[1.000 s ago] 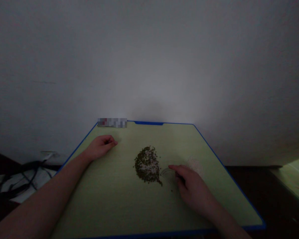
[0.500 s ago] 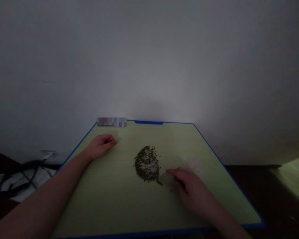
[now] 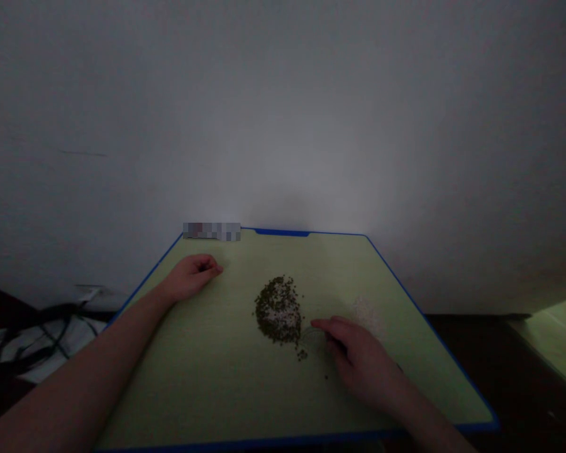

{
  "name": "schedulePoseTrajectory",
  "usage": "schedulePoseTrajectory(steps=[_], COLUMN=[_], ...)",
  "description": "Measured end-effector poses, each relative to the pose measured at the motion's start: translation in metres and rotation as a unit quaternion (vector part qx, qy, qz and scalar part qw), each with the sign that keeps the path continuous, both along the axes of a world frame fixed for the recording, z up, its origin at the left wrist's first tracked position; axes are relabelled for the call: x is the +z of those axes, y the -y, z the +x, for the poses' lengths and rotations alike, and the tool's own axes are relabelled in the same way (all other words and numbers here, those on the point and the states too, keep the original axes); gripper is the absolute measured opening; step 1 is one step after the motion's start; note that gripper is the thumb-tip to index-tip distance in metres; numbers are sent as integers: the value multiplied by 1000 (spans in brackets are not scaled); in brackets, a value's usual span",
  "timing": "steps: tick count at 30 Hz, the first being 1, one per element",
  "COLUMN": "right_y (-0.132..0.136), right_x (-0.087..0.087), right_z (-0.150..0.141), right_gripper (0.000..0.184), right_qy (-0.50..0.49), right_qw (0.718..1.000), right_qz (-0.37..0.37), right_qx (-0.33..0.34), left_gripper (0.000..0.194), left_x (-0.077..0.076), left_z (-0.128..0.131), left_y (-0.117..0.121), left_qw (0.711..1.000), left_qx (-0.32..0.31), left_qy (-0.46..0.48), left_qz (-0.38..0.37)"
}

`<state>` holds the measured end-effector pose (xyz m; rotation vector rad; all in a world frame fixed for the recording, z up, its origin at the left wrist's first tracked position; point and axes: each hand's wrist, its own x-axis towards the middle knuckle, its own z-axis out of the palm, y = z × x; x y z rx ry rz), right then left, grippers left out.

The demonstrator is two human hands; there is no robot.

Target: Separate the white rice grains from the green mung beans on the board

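Note:
My right hand (image 3: 358,362) is closed on a thin, pale curved tool (image 3: 310,330), whose exact kind I cannot make out. The index finger stretches along it, and its tip reaches the lower right edge of a round heap of dark greenish grains (image 3: 270,308). Paler rice-like grains (image 3: 285,314) lie mixed into that heap. A few dark grains (image 3: 302,355) sit just off its lower right side. Behind my right hand, a thin patch of white grains (image 3: 368,313) is partly hidden. My left hand (image 3: 194,275) rests on the table, fingers curled, with nothing visible in it.
The pale yellow-green table (image 3: 207,377) has a blue rim and stands against a grey wall (image 3: 283,126). A blurred-out strip (image 3: 211,231) lies at its far left corner. Black cables (image 3: 51,333) are on the left below. One dark grain (image 3: 326,377) lies apart near my right hand.
My right hand and the tool have shifted slightly left. The small string of dark grains at the heap's lower right has become a loose cluster. My left hand has stayed put.

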<state>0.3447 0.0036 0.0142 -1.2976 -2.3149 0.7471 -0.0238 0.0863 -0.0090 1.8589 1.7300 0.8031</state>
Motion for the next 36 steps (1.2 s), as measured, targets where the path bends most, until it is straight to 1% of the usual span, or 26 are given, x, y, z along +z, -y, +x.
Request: schedulePoseTrajectory(steps=[6, 12, 16, 18, 19, 21, 24, 25, 27, 29, 32, 36], right_y=[2, 1, 5, 9, 12, 17, 23, 25, 29, 32, 35, 31], right_x=[7, 9, 13, 14, 14, 12, 4, 1, -5, -10, -14, -9], right_z=[-2, -6, -14, -13, -10, -1, 17, 22, 28, 26, 11, -10], right_gripper=[44, 44, 46, 44, 43, 41, 38, 39, 40, 41, 41, 41], right_qy=[6, 6, 19, 24, 23, 13, 24, 32, 35, 30, 21, 22], right_qw=[999, 999, 997, 996, 996, 998, 996, 993, 990, 989, 991, 995], right_qz=[-17, -17, -34, -46, -50, -50, -55, -60, -64, -67, -71, -73], right_qx=[41, 35, 65, 76, 73, 40, -68, -95, -122, -126, -114, -67], left_gripper=[31, 31, 31, 31, 31, 31, 30, 30, 31, 31, 31, 31], left_x=[-3, 0, 0, 0, 0, 0, 1, 1, 1, 1, 0, -3], left_z=[-3, 0, 0, 0, -1, -1, -1, -1, 0, 0, 0, -3], left_y=[-1, 0, 0, 0, 0, 1, 2, 2, 2, 2, 2, 1], left_qw=[1000, 1000, 1000, 1000, 1000, 1000, 1000, 1000, 1000, 1000, 1000, 1000], left_qx=[3, 5, 6, 5, 4, 2, 5, 5, 5, 7, 4, -3], left_qy=[2, 4, -3, -6, -7, -8, -8, -7, -2, 4, 9, 6], left_qz=[-7, -5, -2, -2, -3, -7, -12, -11, -7, -5, -3, 8])
